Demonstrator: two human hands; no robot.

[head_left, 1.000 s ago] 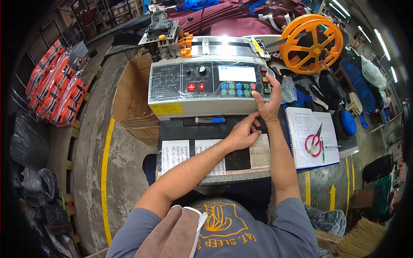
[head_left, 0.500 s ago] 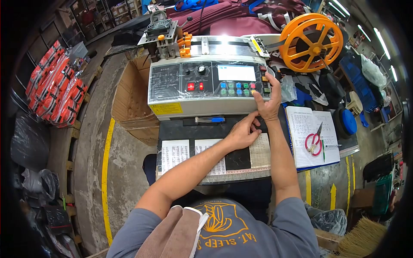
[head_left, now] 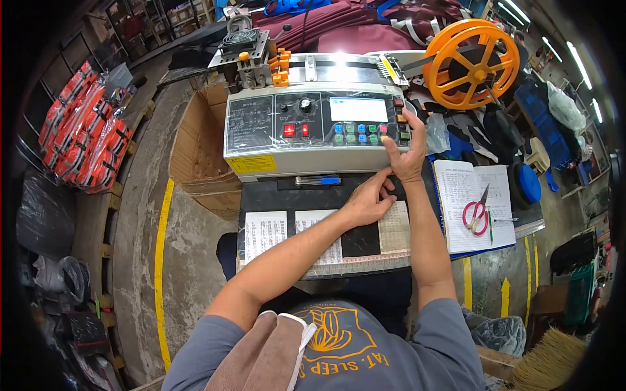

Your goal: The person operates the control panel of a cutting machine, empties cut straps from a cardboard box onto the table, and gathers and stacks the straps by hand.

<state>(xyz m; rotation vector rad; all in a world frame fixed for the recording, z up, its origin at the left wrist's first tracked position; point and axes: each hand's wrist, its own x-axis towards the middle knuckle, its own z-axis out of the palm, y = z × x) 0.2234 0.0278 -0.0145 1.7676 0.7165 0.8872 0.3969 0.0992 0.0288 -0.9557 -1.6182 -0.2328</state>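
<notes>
At the control panel (head_left: 316, 124), right hand (head_left: 409, 148) — unmoved.

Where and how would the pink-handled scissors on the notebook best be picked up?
Probably by the pink handles, coming from the person's near side with the right hand: the scissors lie on the open notebook, loops toward the person, blades pointing away.
</notes>
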